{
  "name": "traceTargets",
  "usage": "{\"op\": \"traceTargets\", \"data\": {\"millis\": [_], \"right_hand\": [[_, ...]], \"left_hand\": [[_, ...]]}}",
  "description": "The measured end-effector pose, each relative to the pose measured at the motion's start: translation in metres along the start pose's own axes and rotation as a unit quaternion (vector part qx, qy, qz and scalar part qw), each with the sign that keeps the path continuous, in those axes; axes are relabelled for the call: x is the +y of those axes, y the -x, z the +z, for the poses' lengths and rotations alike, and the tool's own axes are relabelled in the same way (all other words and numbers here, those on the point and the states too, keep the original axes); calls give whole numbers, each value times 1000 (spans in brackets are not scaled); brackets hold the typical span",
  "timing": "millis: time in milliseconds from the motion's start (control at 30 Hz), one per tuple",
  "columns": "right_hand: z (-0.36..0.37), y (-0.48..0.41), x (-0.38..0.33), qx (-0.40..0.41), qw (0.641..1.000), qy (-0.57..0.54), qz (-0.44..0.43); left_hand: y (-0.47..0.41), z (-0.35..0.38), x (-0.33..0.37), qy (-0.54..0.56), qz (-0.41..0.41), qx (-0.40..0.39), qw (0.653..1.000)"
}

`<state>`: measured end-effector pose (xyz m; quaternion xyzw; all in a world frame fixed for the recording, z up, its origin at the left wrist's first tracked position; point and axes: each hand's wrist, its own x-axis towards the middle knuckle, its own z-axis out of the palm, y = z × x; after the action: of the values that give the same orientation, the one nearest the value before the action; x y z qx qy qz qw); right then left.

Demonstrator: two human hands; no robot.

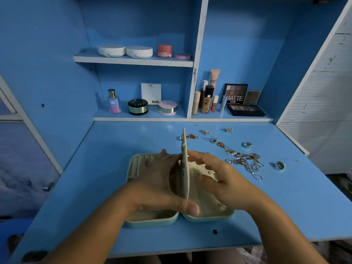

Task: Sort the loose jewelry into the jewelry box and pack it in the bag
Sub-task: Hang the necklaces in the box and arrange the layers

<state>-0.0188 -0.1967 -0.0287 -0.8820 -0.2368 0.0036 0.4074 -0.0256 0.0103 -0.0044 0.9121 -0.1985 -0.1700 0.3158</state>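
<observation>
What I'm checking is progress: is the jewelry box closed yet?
No, the box lies open on the desk, both halves flat, and the left hand holds its middle panel upright.

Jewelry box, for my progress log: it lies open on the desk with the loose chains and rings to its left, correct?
No: the head view shows the jewelry box open on the desk, with the chains and rings to its right.
</observation>
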Motion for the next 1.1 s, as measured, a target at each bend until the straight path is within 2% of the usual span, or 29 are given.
{"op": "traceTargets", "data": {"millis": [100, 233, 300, 533, 733, 1100], "right_hand": [[-4, -2, 0, -1, 1000, 16, 7], [-11, -4, 17, 45, 983, 175, 38], [-14, -4, 26, 47, 972, 220, 62], [-13, -14, 22, 16, 971, 238, 12], [-11, -26, 17, -35, 965, 260, 13], [-9, -25, 16, -39, 970, 241, 6]], "left_hand": [[4, 0, 8, 14, -22, -3, 1000], [2, 1, 2, 23, -10, 4, 1000], [0, 3, -2, 25, -6, 10, 1000], [-1, 5, -4, 23, 0, 22, 999], [1, 4, -3, 34, -2, 20, 999], [6, 0, 2, 43, 0, 3, 999]]}}
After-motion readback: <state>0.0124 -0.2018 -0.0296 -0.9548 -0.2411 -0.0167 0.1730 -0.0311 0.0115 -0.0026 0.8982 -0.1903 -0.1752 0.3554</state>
